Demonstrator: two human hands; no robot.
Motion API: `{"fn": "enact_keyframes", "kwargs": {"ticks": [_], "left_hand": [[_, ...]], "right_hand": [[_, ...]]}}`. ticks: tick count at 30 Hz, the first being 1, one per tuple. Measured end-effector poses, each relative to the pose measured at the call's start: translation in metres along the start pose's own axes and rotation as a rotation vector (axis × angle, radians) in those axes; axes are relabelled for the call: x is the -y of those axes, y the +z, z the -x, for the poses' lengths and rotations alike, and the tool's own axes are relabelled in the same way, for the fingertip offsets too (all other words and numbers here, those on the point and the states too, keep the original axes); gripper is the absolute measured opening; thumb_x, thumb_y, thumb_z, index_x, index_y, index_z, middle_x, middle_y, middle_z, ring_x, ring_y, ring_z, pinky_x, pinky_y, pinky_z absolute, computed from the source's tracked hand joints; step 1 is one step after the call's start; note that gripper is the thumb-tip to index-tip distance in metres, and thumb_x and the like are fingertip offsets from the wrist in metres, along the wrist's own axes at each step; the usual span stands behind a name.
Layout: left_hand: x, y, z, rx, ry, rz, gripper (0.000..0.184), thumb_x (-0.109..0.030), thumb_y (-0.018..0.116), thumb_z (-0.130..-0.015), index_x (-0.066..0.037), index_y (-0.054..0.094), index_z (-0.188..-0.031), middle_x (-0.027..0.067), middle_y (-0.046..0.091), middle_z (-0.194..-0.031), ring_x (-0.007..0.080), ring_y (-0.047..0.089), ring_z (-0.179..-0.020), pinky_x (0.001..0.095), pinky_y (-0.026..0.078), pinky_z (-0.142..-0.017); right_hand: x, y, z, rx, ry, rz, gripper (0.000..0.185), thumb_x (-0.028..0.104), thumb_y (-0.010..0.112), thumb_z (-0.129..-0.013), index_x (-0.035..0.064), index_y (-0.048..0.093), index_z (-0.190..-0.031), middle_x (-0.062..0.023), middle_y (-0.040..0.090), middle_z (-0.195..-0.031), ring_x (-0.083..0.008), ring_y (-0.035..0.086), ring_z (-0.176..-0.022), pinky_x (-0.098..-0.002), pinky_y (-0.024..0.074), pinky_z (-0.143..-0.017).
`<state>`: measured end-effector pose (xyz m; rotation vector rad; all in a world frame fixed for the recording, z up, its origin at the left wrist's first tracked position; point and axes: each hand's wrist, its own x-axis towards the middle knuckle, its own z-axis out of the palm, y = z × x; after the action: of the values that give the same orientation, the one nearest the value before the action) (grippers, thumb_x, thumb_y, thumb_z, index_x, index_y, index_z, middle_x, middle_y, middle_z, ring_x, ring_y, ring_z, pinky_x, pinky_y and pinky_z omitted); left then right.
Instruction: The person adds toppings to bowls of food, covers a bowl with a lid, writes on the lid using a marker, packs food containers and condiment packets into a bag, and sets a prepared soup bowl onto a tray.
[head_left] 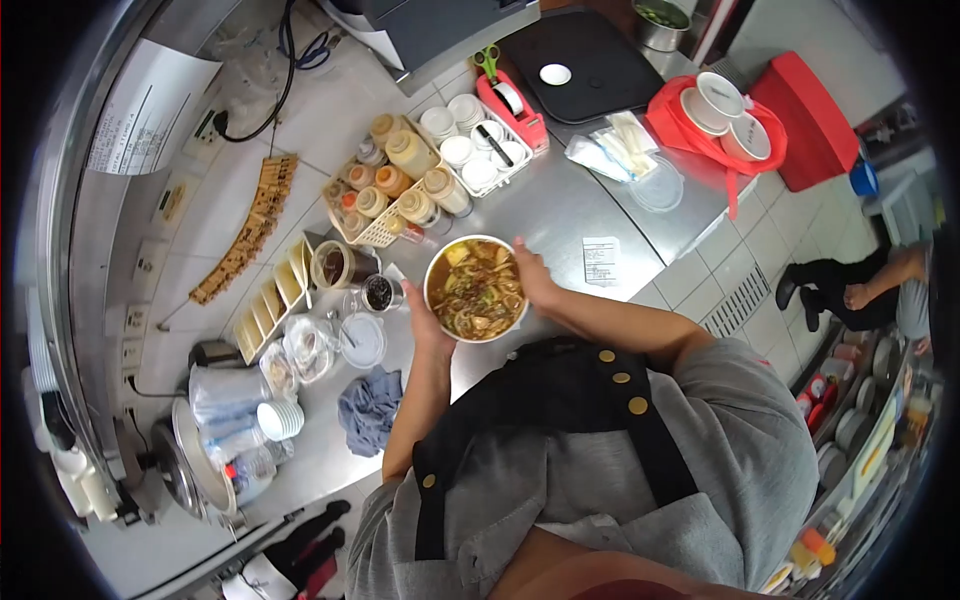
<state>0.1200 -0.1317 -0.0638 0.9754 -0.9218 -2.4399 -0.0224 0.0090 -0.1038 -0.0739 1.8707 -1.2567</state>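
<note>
Left hand and right hand grip opposite sides of near-full bowl; a tilt could slop soup onto tabletop.

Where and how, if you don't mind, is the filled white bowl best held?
I'd grip the bowl high on its outer wall, left hand and right hand from opposite sides: it is round, open and filled, so level support should limit spilling.

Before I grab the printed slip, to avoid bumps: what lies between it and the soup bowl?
In the head view: the right hand, against the soup bowl, then bare metal counter up to the printed slip.
</note>
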Motion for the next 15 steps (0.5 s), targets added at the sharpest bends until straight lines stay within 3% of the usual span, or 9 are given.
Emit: {"fn": "enact_keyframes", "kwargs": {"ticks": [5,10,13,15], "left_hand": [[-0.005,0.082,-0.019,0.186,-0.158,-0.027,0.077,-0.065,0.022,-0.097,-0.003,0.048,-0.133,0.0161,0.055,-0.132,0.0291,0.055,-0.121,0.0430,0.043,-0.104],[0.010,0.168,-0.055,0.217,-0.194,-0.103,0.077,-0.066,0.022,-0.097,-0.004,0.047,-0.134,0.0148,0.056,-0.133,0.0294,0.054,-0.122,0.0441,0.044,-0.103],[0.025,0.216,-0.090,0.257,-0.186,-0.123,0.079,-0.069,0.022,-0.095,-0.005,0.047,-0.134,0.0149,0.055,-0.133,0.0295,0.053,-0.123,0.0457,0.044,-0.103],[0.031,0.256,-0.113,0.237,-0.211,-0.120,0.079,-0.070,0.022,-0.094,-0.007,0.047,-0.135,0.0150,0.055,-0.133,0.0307,0.053,-0.124,0.0482,0.044,-0.103]], "right_hand": [[0.004,-0.069,-0.006,-0.101,0.065,-0.259,0.086,0.071,0.020,-0.093,0.0049,0.039,-0.144,-0.0254,0.034,-0.147,-0.0415,0.031,-0.135,-0.0488,0.0198,-0.114],[0.034,-0.155,-0.018,-0.046,0.075,-0.542,0.089,0.071,0.028,-0.093,-0.0008,0.037,-0.144,-0.0246,0.037,-0.147,-0.0354,0.038,-0.134,-0.0452,0.0266,-0.113],[0.067,-0.211,-0.031,0.001,0.083,-0.574,0.090,0.071,0.031,-0.092,-0.0031,0.037,-0.144,-0.0243,0.038,-0.147,-0.0330,0.040,-0.134,-0.0438,0.0294,-0.112],[0.093,-0.251,-0.049,-0.090,0.033,-0.448,0.090,0.070,0.032,-0.093,-0.0043,0.040,-0.142,-0.0232,0.037,-0.148,-0.0315,0.041,-0.133,-0.0440,0.0326,-0.110]]}}
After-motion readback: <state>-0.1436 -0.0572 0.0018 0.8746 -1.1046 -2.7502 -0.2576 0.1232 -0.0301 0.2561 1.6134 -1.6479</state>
